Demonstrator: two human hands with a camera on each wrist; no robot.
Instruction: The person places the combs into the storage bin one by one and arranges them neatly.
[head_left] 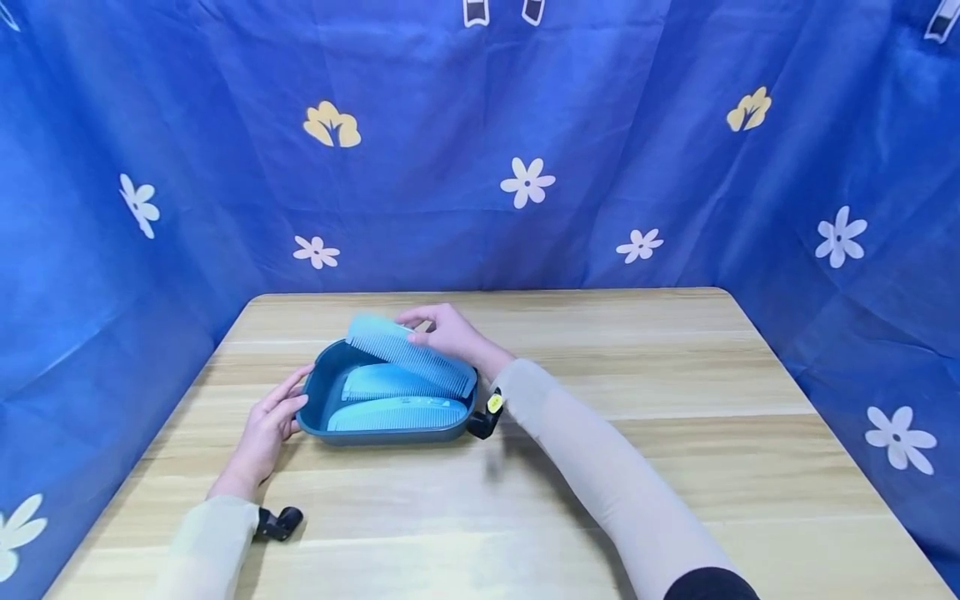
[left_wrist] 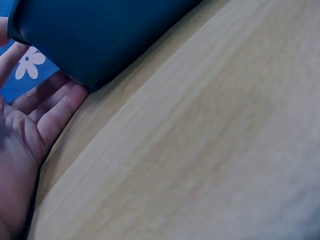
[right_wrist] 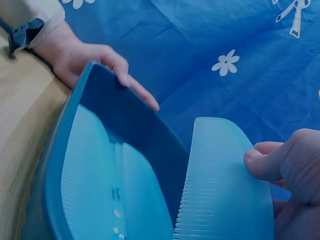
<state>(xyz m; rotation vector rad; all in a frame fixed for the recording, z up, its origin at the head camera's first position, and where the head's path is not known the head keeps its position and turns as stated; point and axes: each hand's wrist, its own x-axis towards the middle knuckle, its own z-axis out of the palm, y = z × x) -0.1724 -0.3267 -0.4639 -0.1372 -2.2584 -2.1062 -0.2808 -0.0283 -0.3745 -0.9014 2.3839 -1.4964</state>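
Note:
My right hand (head_left: 453, 333) pinches a translucent light-blue comb (head_left: 411, 353) by its back, thumb on the near face. The comb hangs tilted over the far right part of a dark teal basin (head_left: 318, 398), teeth downward. Inside the basin lie two similar combs, a front one (head_left: 397, 414) and another comb (head_left: 390, 382) behind it. At the basin's left end, my left hand (head_left: 266, 429) touches rim and outer wall with fingers spread and fairly straight. The left wrist view shows its fingertips (left_wrist: 77, 95) at the basin's lower edge.
The basin stands on a light wood-grain table (head_left: 637, 400), left of the middle. A blue curtain (head_left: 450, 217) with flower prints hangs behind and at both sides. A black wrist camera (head_left: 279, 523) is strapped to the left wrist, another wrist camera (head_left: 485, 417) to the right.

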